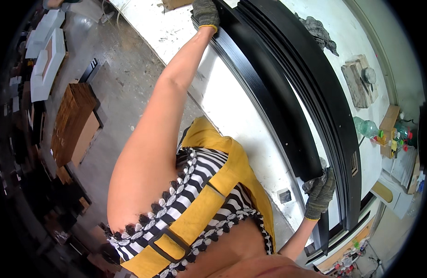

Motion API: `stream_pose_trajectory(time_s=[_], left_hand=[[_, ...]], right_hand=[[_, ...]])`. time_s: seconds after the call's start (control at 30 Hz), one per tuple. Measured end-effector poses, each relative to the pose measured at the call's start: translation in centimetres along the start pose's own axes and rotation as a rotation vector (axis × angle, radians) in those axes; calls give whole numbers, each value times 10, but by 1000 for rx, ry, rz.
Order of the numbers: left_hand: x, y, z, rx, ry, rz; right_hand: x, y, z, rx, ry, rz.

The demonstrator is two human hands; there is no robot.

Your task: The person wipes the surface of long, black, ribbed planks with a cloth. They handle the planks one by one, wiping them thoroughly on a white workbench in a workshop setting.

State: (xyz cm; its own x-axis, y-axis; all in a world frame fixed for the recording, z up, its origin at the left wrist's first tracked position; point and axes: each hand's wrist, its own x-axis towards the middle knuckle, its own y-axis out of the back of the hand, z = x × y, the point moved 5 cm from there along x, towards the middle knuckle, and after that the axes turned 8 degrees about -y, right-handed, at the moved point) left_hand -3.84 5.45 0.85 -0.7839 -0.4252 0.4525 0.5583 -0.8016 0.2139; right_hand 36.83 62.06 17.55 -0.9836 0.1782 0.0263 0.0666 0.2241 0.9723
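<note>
My left hand (206, 14), in a grey knit glove with a yellow cuff, is closed on the far end of a long black panel (273, 99); part of its fingers is hidden. At the panel's near end, my right hand (321, 194), gloved alike, curls its fingers round the edge. The panel lies over more long dark pieces, whose edges show along its left side. Close by on the right runs a stack of similar black panels (322, 88). All of these rest on a white worktable (264, 134).
Beyond the stack lie a dark crumpled cloth (319, 33) and a worn block (357, 83). A green plastic bottle (365, 127) is at the table's right side. Brown cardboard (72, 123) and white foam pieces (49, 67) are on the floor at left.
</note>
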Motion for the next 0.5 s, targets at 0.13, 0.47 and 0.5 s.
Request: stream_pose_trajectory(time_s=[0.13, 0.47, 0.5], left_hand=[[-6, -11, -54, 719, -248, 195], [-15, -43, -19, 1013, -360, 119], [-13, -38, -6, 925, -333, 160]], right_hand=[[43, -6, -58, -119, 177, -77], [187, -66, -305, -189, 646, 10], [197, -70, -329, -191, 635, -15]])
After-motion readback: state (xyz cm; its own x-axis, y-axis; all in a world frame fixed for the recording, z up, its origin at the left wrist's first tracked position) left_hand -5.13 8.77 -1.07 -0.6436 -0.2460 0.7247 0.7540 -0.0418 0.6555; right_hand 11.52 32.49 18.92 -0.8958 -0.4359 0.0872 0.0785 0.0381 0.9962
